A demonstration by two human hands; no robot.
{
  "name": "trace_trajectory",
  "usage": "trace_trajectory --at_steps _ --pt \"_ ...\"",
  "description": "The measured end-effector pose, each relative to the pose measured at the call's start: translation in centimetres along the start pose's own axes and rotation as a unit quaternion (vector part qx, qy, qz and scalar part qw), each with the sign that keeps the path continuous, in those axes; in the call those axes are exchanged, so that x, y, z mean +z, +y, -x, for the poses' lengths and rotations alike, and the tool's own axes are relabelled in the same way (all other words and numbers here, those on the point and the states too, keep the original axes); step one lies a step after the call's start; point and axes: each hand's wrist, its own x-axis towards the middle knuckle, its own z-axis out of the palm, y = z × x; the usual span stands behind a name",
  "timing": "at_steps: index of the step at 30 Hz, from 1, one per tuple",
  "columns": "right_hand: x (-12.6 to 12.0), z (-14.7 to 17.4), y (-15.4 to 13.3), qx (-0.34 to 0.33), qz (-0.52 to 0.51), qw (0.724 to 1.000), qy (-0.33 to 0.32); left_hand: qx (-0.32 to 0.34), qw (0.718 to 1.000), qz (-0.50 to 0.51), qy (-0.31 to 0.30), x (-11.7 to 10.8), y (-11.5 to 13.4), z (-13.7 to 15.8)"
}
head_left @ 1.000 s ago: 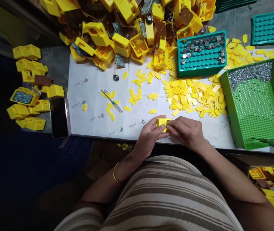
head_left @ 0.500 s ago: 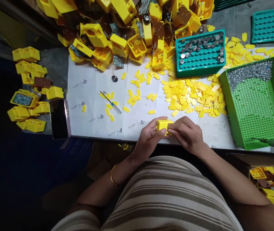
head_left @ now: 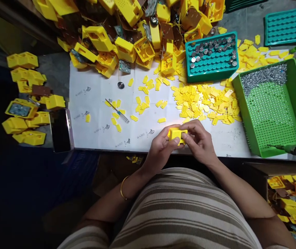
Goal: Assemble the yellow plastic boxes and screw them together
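Observation:
A small yellow plastic case with a patch of tiny holes is held just above the table's front edge. My left hand is closed round its left side, thumb flat on the face. At the right end my right hand grips the same case, with forefinger along the top edge and thumb pressed at a dark opening. Whatever lies under that thumb is hidden. Loose yellow battery-cover pieces lie in a heap beyond my hands.
Button cells sit in a teal tray. Screws fill the back of a green basket, with a power screwdriver over its front. A screwdriver, a phone and piled yellow cases lie left and behind.
My right hand has shifted from a fingertip pinch at the case's opening to thumb in the opening and forefinger on the top edge. The view has moved slightly.

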Motion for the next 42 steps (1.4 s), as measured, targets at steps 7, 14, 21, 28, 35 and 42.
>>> trace_trajectory --at_steps 7,14,21,28,35,42 --pt "-0.3 0.6 0.4 0.123 -0.139 0.982 0.043 -0.059 0.977 0.194 0.065 0.5 0.3 -1.2" --pt "0.4 1.2 0.8 0.153 -0.121 0.981 0.016 -0.029 0.981 0.182 0.058 1.0 -0.5 -1.2" --pt "0.5 2.0 1.1 0.05 -0.001 0.998 0.034 -0.044 0.993 0.082 0.067 0.6 -0.4 -0.2" --pt "-2.7 -1.1 0.4 -0.049 0.182 0.982 -0.013 -0.068 0.988 0.09 0.106 -0.7 0.1 -0.8" --pt "-2.3 -4.9 0.9 -0.001 0.462 0.884 -0.065 -0.092 0.985 0.1 0.108 -0.5 0.5 -1.1" --pt "-2.9 -5.2 0.5 0.004 0.39 0.919 -0.056 -0.097 0.983 0.146 0.061 -0.2 0.5 -1.6"
